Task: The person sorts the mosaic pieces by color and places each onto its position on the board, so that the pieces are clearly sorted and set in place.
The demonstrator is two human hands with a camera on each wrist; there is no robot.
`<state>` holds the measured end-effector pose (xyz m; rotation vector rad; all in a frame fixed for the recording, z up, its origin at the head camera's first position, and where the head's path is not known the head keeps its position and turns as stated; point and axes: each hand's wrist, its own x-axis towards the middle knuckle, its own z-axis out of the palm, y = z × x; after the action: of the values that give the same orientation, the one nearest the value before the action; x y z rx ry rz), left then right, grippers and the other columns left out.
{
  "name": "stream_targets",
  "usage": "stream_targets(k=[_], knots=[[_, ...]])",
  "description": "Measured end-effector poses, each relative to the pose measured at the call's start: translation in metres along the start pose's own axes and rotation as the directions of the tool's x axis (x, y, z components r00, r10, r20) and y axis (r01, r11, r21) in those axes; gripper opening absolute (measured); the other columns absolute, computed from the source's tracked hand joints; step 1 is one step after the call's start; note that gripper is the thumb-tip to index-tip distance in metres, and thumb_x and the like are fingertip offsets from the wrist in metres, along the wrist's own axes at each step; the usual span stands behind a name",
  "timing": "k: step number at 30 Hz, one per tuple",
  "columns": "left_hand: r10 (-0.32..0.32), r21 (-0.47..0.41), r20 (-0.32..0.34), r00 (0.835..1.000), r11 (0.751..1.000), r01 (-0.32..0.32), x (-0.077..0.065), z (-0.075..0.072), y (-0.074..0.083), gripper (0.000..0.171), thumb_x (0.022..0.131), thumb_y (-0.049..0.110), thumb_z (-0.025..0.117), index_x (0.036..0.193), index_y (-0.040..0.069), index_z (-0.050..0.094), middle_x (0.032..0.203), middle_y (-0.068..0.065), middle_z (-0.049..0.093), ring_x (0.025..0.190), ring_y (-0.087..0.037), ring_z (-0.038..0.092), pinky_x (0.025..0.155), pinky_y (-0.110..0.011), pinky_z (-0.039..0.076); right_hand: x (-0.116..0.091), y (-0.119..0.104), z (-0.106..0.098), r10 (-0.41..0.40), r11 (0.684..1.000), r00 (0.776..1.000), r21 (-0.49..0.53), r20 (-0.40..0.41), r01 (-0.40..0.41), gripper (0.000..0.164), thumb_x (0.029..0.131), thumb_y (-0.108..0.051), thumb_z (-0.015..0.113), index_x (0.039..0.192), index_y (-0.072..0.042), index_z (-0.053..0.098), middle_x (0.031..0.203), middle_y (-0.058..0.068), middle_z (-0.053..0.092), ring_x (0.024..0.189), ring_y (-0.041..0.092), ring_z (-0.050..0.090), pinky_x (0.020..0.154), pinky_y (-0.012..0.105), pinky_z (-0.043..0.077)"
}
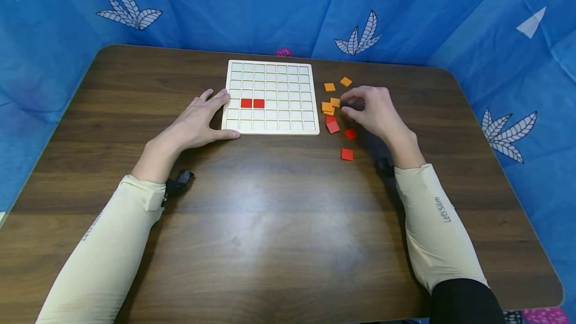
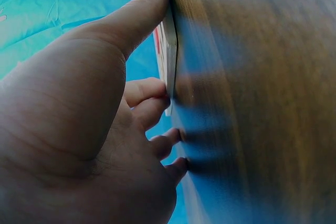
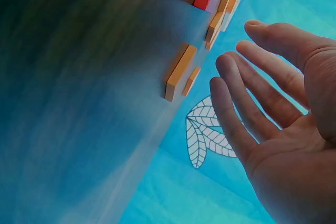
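1. Head view, far left: blue cloth [image 1: 49, 29] with white leaf prints, hung beyond a brown wooden table [image 1: 252, 264].
2. Next, a pale left sleeve [image 1: 108, 249], with a black device [image 1: 181, 181] at the wrist.
3. Then the left hand [image 1: 190, 121], not clenched: fingers spread, thumb along the near edge of a white gridded board [image 1: 270, 132], fingertips against its left edge. Seen also from the left wrist: thumb and two fingertips touching the board's side.
4. On the board, toward its left: two red squares [image 1: 252, 103], side by side in the third row from the near edge.
5. Just right of the board, flat on the table: several orange tiles [image 1: 330, 87], some overlapping; nearer, four loose red tiles [image 1: 347, 154], two of them overlapping.
6. Beside the orange tiles, the right hand [image 1: 375, 109], released: thumb and fingers apart. In the right wrist view, fingers loosely bent, apart from the tiles.
7. Far right: a pale right sleeve [image 1: 436, 234], lettered, above a black cuff [image 1: 465, 301].
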<state>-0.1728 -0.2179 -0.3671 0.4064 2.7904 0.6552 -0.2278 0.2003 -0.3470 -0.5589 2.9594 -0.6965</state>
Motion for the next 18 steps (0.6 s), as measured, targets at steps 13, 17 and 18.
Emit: stream_targets(k=[13,17,18], knots=[[-0.003,0.006,-0.001,1.0,1.0,0.003,0.001,0.0,-0.001,0.104,0.092,0.054,0.078,0.168,0.009,0.024,0.178,-0.009,0.015,0.164,-0.041,0.004,0.129,-0.068,0.011,0.001,0.011,-0.002,-0.051,0.985,0.996,0.171,0.075,0.038,0.029,0.098,-0.03,0.078,0.123,-0.016,0.079,0.12,0.005,0.077,0.109,0.022,0.066,0.1,0.041,0.057],[-0.007,0.005,0.002,1.0,1.0,0.007,0.001,-0.001,-0.001,0.104,0.092,0.054,0.078,0.169,0.009,0.023,0.178,-0.01,0.015,0.164,-0.041,0.004,0.129,-0.068,0.011,0.0,0.014,-0.002,-0.053,0.966,0.989,0.257,0.137,0.017,0.031,0.093,-0.032,0.084,0.12,-0.018,0.081,0.119,0.004,0.078,0.109,0.019,0.065,0.091,0.029,0.056],[-0.007,0.006,0.002,1.0,1.0,0.007,0.001,-0.001,0.0,0.104,0.092,0.054,0.078,0.169,0.009,0.023,0.178,-0.01,0.015,0.164,-0.041,0.004,0.129,-0.068,0.011,0.0,0.015,-0.002,-0.056,0.961,0.986,0.275,0.154,0.011,0.032,0.091,-0.031,0.085,0.12,-0.018,0.081,0.118,0.004,0.079,0.109,0.018,0.065,0.09,0.027,0.055]])
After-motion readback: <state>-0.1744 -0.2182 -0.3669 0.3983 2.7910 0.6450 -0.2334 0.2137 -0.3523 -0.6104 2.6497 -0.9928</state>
